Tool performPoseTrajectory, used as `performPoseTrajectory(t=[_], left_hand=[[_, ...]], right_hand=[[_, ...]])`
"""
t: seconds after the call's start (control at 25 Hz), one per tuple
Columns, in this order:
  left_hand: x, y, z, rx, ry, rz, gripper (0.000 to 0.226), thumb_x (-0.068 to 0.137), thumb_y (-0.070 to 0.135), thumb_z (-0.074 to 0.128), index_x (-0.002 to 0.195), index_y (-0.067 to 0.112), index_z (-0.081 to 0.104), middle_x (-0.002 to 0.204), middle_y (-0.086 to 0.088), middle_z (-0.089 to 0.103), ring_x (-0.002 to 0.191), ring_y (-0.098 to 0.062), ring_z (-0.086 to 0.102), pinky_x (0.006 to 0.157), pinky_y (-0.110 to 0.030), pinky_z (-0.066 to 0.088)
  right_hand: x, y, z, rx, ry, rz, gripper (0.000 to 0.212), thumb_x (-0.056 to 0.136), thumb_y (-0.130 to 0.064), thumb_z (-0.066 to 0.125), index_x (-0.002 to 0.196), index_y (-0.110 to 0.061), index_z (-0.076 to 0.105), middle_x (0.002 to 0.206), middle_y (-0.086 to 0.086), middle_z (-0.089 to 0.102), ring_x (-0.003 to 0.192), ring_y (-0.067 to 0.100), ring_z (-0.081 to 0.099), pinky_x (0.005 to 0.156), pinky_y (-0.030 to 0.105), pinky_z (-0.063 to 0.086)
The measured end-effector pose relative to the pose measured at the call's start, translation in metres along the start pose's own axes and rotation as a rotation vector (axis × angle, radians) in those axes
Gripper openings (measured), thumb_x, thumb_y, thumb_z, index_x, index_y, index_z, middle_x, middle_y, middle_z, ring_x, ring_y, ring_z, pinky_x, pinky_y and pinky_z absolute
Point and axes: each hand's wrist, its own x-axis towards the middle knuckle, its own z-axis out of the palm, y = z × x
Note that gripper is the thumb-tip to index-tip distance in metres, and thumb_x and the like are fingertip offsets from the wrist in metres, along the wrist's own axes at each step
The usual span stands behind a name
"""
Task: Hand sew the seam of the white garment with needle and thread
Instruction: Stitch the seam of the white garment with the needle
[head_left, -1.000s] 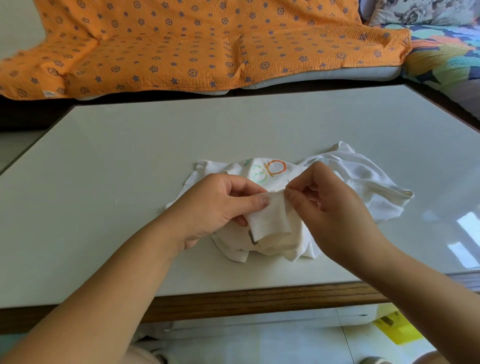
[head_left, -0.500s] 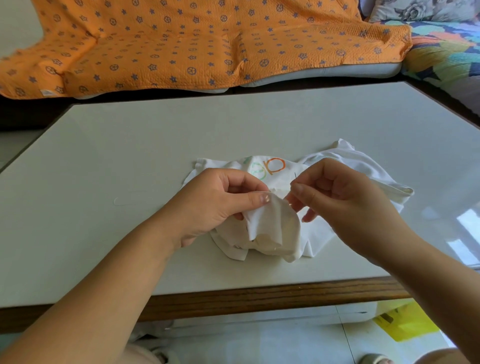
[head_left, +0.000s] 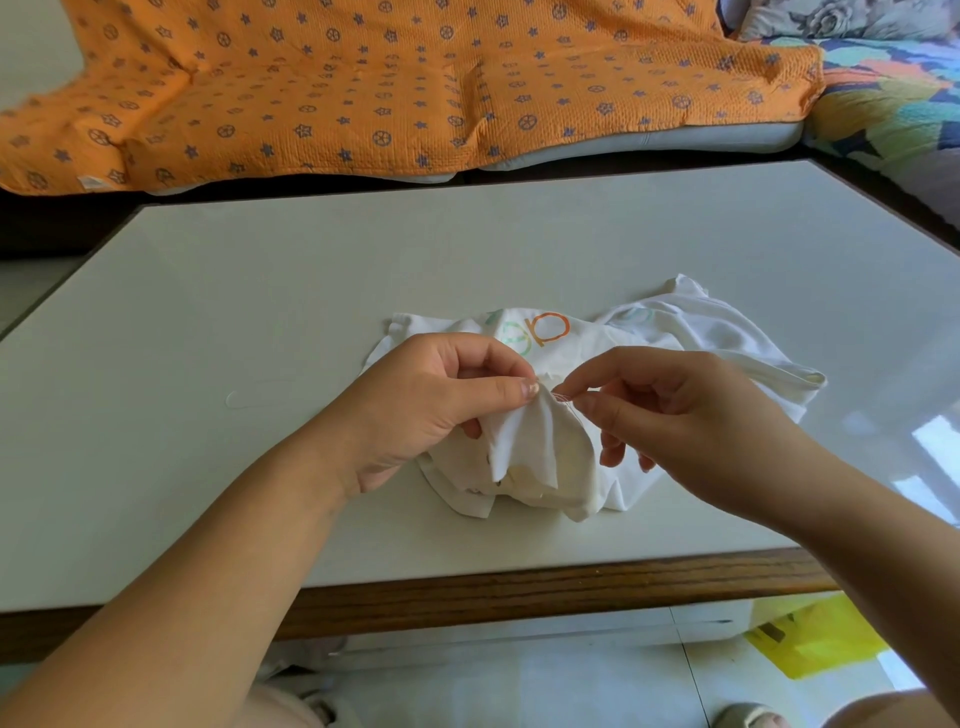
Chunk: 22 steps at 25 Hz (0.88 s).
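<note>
Left fingers (head_left: 519, 388) are pinching up a ridge of the white garment (head_left: 701, 332) and holding the seam (head_left: 550, 415) taut. Right thumb and index fingertips (head_left: 584, 404) are closing narrow on that ridge's edge, gripping what I'm reading as the needle, which is too fine to make out. Left hand (head_left: 415, 405) is sitting over the bundle; right hand (head_left: 691, 426) is working just beside it, spare fingers loosely curled. A short reddish thread line (head_left: 563, 397) is showing right at the pinch, so I'm judging the stitching underway, a few stitches in. Remaining seam length: can't tell, it's folding under. The garment is lying crumpled mid-table (head_left: 260, 312), printed letters (head_left: 550, 330) facing up behind the hands. An orange blanket (head_left: 363, 78) is lying past the far edge.
</note>
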Motion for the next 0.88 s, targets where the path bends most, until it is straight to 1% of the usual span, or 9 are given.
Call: performPoseTrajectory(t=[0.16, 0.24, 0.48, 0.56, 0.64, 0.72, 0.8, 0.88], left_hand=[[0.0, -0.0001, 0.0005, 0.008, -0.004, 0.002, 0.01, 0.087, 0.009, 0.066, 0.082, 0.017, 0.071, 0.07, 0.012, 0.066, 0.065, 0.001, 0.056, 0.058, -0.015, 0.043], [0.0007, 0.0, 0.0002, 0.011, -0.009, 0.001, 0.008, 0.086, 0.011, 0.067, 0.083, 0.017, 0.071, 0.071, 0.012, 0.066, 0.065, 0.001, 0.056, 0.058, -0.015, 0.043], [0.0015, -0.0019, 0.0001, 0.019, -0.019, -0.007, 0.005, 0.085, 0.013, 0.068, 0.084, 0.017, 0.072, 0.071, 0.009, 0.067, 0.065, -0.001, 0.057, 0.059, -0.016, 0.043], [0.0014, -0.0018, 0.0006, 0.016, -0.026, -0.007, 0.002, 0.082, 0.016, 0.07, 0.083, 0.017, 0.072, 0.072, 0.008, 0.067, 0.065, -0.002, 0.057, 0.06, -0.017, 0.043], [0.0009, -0.002, 0.0012, 0.009, -0.04, -0.003, 0.01, 0.074, 0.026, 0.072, 0.082, 0.019, 0.072, 0.074, 0.005, 0.069, 0.068, -0.005, 0.058, 0.063, -0.02, 0.043], [0.0006, -0.0023, 0.0019, -0.007, -0.043, -0.007, 0.016, 0.068, 0.03, 0.072, 0.08, 0.02, 0.073, 0.078, 0.001, 0.071, 0.071, -0.009, 0.06, 0.068, -0.025, 0.044], [0.0008, -0.003, 0.0028, -0.017, -0.036, -0.012, 0.016, 0.067, 0.029, 0.072, 0.079, 0.02, 0.073, 0.077, 0.0, 0.071, 0.072, -0.01, 0.061, 0.068, -0.026, 0.045], [0.0017, -0.0041, 0.0044, -0.019, -0.031, -0.018, 0.009, 0.071, 0.024, 0.072, 0.078, 0.019, 0.072, 0.075, 0.001, 0.07, 0.071, -0.009, 0.061, 0.068, -0.025, 0.045]], right_hand=[[0.0002, 0.0002, 0.0014, 0.038, -0.018, -0.009, 0.019, 0.09, -0.022, 0.06, 0.086, -0.036, 0.072, 0.062, 0.001, 0.065, 0.061, 0.008, 0.065, 0.053, 0.019, 0.047], [-0.0002, 0.0001, 0.0015, 0.057, -0.024, -0.012, 0.019, 0.09, -0.02, 0.06, 0.086, -0.034, 0.072, 0.062, 0.002, 0.064, 0.06, 0.008, 0.065, 0.052, 0.017, 0.046], [0.0009, 0.0005, 0.001, 0.089, -0.042, -0.012, 0.019, 0.093, -0.015, 0.06, 0.088, -0.029, 0.072, 0.063, 0.006, 0.065, 0.057, 0.006, 0.063, 0.051, 0.018, 0.047], [0.0004, -0.0003, 0.0011, 0.094, -0.047, -0.012, 0.018, 0.093, -0.015, 0.06, 0.089, -0.027, 0.072, 0.063, 0.006, 0.065, 0.053, 0.003, 0.06, 0.051, 0.017, 0.046], [0.0003, -0.0008, 0.0021, 0.107, -0.05, -0.003, 0.016, 0.093, -0.014, 0.06, 0.089, -0.025, 0.072, 0.062, 0.006, 0.066, 0.05, 0.002, 0.057, 0.051, 0.017, 0.046], [0.0008, -0.0008, 0.0034, 0.128, -0.056, 0.005, 0.015, 0.093, -0.013, 0.06, 0.089, -0.022, 0.071, 0.06, 0.004, 0.067, 0.05, 0.002, 0.056, 0.051, 0.017, 0.045], [0.0014, -0.0002, 0.0041, 0.149, -0.061, 0.008, 0.013, 0.093, -0.011, 0.06, 0.088, -0.018, 0.07, 0.06, 0.003, 0.067, 0.05, 0.004, 0.058, 0.051, 0.019, 0.046], [0.0018, 0.0003, 0.0048, 0.166, -0.068, 0.016, 0.011, 0.093, -0.009, 0.06, 0.087, -0.012, 0.068, 0.061, 0.005, 0.068, 0.049, 0.005, 0.058, 0.051, 0.019, 0.047]])
